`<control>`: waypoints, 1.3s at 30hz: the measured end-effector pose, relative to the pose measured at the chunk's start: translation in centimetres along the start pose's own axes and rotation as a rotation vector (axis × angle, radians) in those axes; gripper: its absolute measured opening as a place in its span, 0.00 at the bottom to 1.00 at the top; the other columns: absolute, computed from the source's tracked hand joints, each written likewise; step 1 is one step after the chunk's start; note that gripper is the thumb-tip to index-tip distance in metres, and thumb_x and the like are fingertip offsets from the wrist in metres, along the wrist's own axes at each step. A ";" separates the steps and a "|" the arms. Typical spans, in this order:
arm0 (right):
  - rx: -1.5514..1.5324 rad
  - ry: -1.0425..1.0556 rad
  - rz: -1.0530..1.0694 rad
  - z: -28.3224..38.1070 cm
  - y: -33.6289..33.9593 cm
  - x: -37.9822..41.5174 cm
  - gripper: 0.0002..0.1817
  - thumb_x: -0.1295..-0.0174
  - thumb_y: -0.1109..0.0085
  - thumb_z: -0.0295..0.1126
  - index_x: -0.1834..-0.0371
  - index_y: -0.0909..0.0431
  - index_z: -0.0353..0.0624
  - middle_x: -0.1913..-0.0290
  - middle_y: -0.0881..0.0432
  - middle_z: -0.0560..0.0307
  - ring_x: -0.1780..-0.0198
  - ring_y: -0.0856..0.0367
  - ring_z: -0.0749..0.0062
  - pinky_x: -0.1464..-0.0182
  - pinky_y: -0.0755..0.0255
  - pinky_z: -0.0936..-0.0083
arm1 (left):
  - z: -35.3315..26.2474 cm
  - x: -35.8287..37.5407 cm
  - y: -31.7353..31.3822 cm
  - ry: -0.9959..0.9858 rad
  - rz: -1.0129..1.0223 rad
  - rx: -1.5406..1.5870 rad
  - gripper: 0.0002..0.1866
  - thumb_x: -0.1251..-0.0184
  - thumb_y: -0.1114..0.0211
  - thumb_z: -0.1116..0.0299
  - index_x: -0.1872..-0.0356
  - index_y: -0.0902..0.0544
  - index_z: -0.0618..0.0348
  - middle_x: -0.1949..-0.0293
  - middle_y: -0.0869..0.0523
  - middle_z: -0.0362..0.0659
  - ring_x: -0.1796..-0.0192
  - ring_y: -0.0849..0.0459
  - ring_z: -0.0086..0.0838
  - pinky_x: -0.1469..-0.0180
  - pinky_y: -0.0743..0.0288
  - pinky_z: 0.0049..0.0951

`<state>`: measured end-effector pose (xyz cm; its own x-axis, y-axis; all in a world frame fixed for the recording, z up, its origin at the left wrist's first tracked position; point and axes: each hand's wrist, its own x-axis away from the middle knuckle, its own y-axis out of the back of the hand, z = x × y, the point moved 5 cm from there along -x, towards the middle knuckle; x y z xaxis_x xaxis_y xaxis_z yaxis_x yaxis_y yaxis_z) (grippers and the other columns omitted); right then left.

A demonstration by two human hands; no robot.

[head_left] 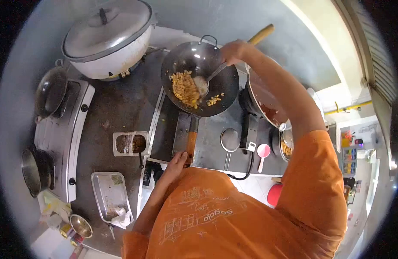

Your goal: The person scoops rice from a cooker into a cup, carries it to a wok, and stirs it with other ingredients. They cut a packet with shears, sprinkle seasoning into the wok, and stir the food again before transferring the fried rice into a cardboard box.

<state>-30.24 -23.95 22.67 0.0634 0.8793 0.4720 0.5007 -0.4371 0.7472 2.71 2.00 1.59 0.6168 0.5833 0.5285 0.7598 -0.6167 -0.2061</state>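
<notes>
A dark wok (227, 93) sits on the stove, with browned, fried-rice-like food (185, 88) heaped on its left side and a smaller clump at the lower right. My left hand (177, 163) is closed around the wok's wooden handle (191, 142). Above the wok's right rim, my right hand (235, 51) grips a long ladle (216, 71) by its shaft; the wooden end points up and right. The ladle's bowl is down in the wok, touching the food and partly blurred.
Right of the wok stand a large pot of reddish-brown liquid (268, 101), a strainer (230, 140) and a pink scoop (263, 151). On the left are a big lidded pot (106, 43), a two-burner stove (63, 134) with pans, a metal container (131, 143) and a clear tray (112, 196).
</notes>
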 end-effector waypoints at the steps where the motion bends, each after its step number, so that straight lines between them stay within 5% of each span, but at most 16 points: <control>1: 0.075 0.064 0.097 -0.1 0.4 0.0 0.13 0.51 0.37 0.36 0.63 0.14 0.46 0.62 0.13 0.51 0.59 0.15 0.55 0.61 0.22 0.56 | 0.2 -0.1 0.1 -0.033 -0.033 -0.042 0.28 0.21 0.51 0.46 0.39 0.26 0.61 0.51 0.17 0.42 0.50 0.18 0.25 0.46 0.27 0.27; 4: 0.050 0.112 -0.126 -4.9 0.8 2.1 0.13 0.48 0.37 0.40 0.65 0.15 0.44 0.64 0.13 0.48 0.61 0.15 0.56 0.62 0.23 0.54 | 1.4 1.1 0.5 -0.004 -0.068 0.009 0.30 0.20 0.53 0.44 0.36 0.27 0.62 0.48 0.18 0.45 0.47 0.19 0.26 0.44 0.27 0.28; 6: 0.242 0.024 0.233 -6.8 -1.1 5.2 0.18 0.51 0.34 0.42 0.58 0.16 0.45 0.58 0.13 0.50 0.58 0.14 0.54 0.62 0.21 0.60 | 3.5 1.4 0.9 0.046 -0.073 0.107 0.31 0.20 0.54 0.44 0.34 0.29 0.62 0.47 0.18 0.46 0.45 0.19 0.28 0.43 0.27 0.29; 8: 0.002 0.007 0.489 -6.1 -3.6 8.3 0.20 0.48 0.32 0.47 0.65 0.20 0.41 0.70 0.17 0.48 0.64 0.16 0.54 0.65 0.23 0.60 | 7.5 0.7 1.6 0.029 0.005 0.250 0.32 0.19 0.57 0.44 0.30 0.33 0.60 0.43 0.19 0.47 0.42 0.19 0.32 0.41 0.27 0.33; 10: -0.364 -0.035 0.729 -2.3 -5.7 11.6 0.22 0.38 0.39 0.54 0.54 0.15 0.48 0.76 0.19 0.60 0.66 0.18 0.73 0.69 0.25 0.72 | 8.8 1.2 2.6 -0.003 0.021 0.238 0.31 0.19 0.58 0.45 0.29 0.34 0.59 0.42 0.19 0.48 0.42 0.19 0.33 0.41 0.27 0.34; 11: -1.009 0.105 1.235 -2.7 -16.2 7.6 0.20 0.33 0.44 0.50 0.70 0.28 0.43 0.85 0.33 0.61 0.81 0.26 0.70 0.82 0.32 0.67 | 8.8 1.3 2.9 -0.035 0.039 0.225 0.31 0.19 0.58 0.45 0.29 0.36 0.59 0.41 0.20 0.48 0.42 0.19 0.35 0.41 0.27 0.34; 12: -0.900 0.143 0.403 2.0 -13.9 10.9 0.19 0.29 0.48 0.47 0.68 0.25 0.41 0.85 0.33 0.62 0.85 0.31 0.75 0.86 0.37 0.70 | 8.3 1.5 3.2 -0.038 0.042 0.221 0.31 0.19 0.58 0.45 0.29 0.36 0.59 0.41 0.20 0.48 0.42 0.19 0.35 0.41 0.27 0.34; 15: -1.245 -0.162 0.068 11.8 -14.1 11.1 0.19 0.28 0.49 0.45 0.62 0.18 0.39 0.83 0.26 0.57 0.86 0.30 0.75 0.85 0.34 0.71 | 7.4 1.8 3.9 0.024 0.021 0.222 0.31 0.20 0.58 0.44 0.32 0.32 0.61 0.44 0.19 0.49 0.44 0.18 0.35 0.40 0.25 0.36; 22: -2.380 -0.393 0.210 16.4 -14.0 8.1 0.17 0.24 0.56 0.42 0.41 0.27 0.45 0.78 0.33 0.65 0.87 0.42 0.84 0.88 0.45 0.81 | 5.9 2.5 6.1 -0.025 0.129 0.143 0.27 0.17 0.59 0.50 0.31 0.33 0.59 0.43 0.19 0.48 0.43 0.18 0.33 0.41 0.27 0.30; 24: -2.723 -0.152 0.427 15.6 -13.7 8.7 0.19 0.22 0.62 0.44 0.38 0.31 0.46 0.79 0.39 0.68 0.86 0.47 0.87 0.88 0.49 0.84 | 6.7 2.7 6.8 -0.035 0.129 0.154 0.29 0.18 0.59 0.48 0.31 0.34 0.61 0.43 0.19 0.50 0.43 0.18 0.35 0.40 0.28 0.30; 29: -2.310 -0.320 0.396 11.9 -11.3 13.0 0.24 0.21 0.62 0.47 0.31 0.35 0.46 0.79 0.35 0.69 0.87 0.42 0.86 0.87 0.45 0.86 | 7.3 4.1 7.5 0.036 0.182 0.201 0.31 0.18 0.60 0.47 0.30 0.36 0.63 0.42 0.20 0.53 0.41 0.19 0.35 0.38 0.28 0.32; 31: -1.183 -0.335 0.086 9.5 -12.5 12.8 0.22 0.22 0.63 0.43 0.34 0.33 0.42 0.79 0.29 0.62 0.86 0.34 0.75 0.87 0.40 0.75 | 7.2 4.3 8.0 0.029 0.201 0.192 0.31 0.18 0.59 0.47 0.30 0.36 0.63 0.42 0.21 0.53 0.41 0.19 0.35 0.38 0.29 0.32; 32: -1.182 -0.339 0.093 9.6 -14.7 12.5 0.22 0.22 0.63 0.43 0.34 0.33 0.42 0.79 0.29 0.62 0.86 0.34 0.75 0.87 0.40 0.75 | 7.1 4.5 8.1 0.045 0.210 0.206 0.31 0.18 0.60 0.47 0.30 0.36 0.63 0.41 0.21 0.53 0.40 0.20 0.35 0.37 0.29 0.32; 34: -0.284 -0.103 -0.145 10.3 -18.7 10.3 0.20 0.26 0.57 0.38 0.36 0.31 0.40 0.76 0.20 0.50 0.79 0.21 0.61 0.79 0.26 0.66 | 6.9 4.3 8.2 0.049 0.215 0.224 0.31 0.18 0.60 0.47 0.30 0.37 0.64 0.41 0.22 0.54 0.39 0.20 0.35 0.37 0.30 0.33; 35: -0.363 -0.121 -0.128 10.1 -20.4 8.4 0.25 0.26 0.55 0.39 0.30 0.36 0.39 0.70 0.18 0.34 0.70 0.17 0.41 0.66 0.24 0.49 | 6.9 3.9 8.2 0.019 0.237 0.185 0.31 0.18 0.60 0.48 0.30 0.37 0.64 0.41 0.22 0.54 0.39 0.21 0.36 0.36 0.30 0.33; 39: -0.074 0.049 -0.139 6.4 -15.7 4.9 0.20 0.31 0.53 0.32 0.40 0.29 0.33 0.62 0.16 0.41 0.59 0.15 0.50 0.59 0.21 0.60 | 5.4 4.3 8.5 -0.011 0.261 0.200 0.30 0.17 0.61 0.48 0.30 0.37 0.63 0.40 0.23 0.54 0.38 0.22 0.37 0.35 0.31 0.34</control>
<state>-32.25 -11.55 10.31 -0.0448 0.9229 0.3824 0.4365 -0.3262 0.8385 12.95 2.13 -2.33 0.7974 0.4258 0.4276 0.6004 -0.6306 -0.4918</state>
